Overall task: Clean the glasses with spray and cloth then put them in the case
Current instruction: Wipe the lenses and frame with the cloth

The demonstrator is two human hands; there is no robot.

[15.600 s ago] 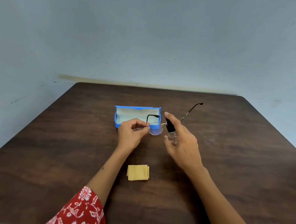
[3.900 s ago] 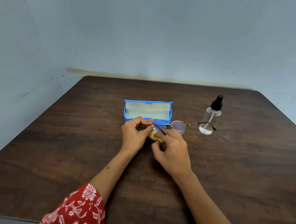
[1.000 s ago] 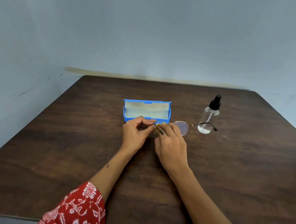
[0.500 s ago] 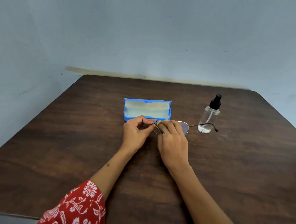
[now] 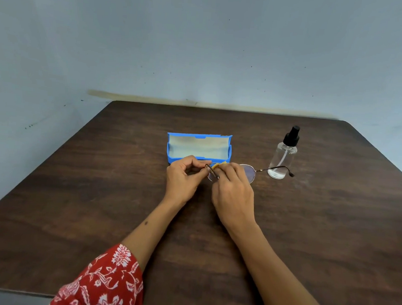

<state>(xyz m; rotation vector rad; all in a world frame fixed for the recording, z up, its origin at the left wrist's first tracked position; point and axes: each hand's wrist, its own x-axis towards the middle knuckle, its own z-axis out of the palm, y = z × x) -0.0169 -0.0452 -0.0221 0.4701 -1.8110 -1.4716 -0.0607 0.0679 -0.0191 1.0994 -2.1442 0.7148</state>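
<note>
The glasses (image 5: 248,173) sit between the two hands just above the tabletop (image 5: 97,192), right in front of the open case (image 5: 199,147). The left hand (image 5: 184,177) pinches the frame's left end between thumb and curled fingers (image 5: 196,160), the folded temple arm crossing toward the right hand. The right hand (image 5: 234,192) has its fingers curled down over the left lens, pinching a yellow cloth (image 5: 218,165) against it; only a small corner of cloth peeks out past the fingertips. The right lens is uncovered, and its temple arm stretches out to the right, its tip lying in front of the base of the spray bottle (image 5: 284,155).

Counted: one pair of glasses, one cloth, one blue case, one clear spray bottle with a black nozzle, two hands.

The case stands just beyond the hands, lid up, pale lining showing. The bottle stands upright at the far right of the case, apart from it. A red floral sleeve (image 5: 105,286) shows at the near left edge, and a pale blue wall (image 5: 202,45) rises behind the tabletop
</note>
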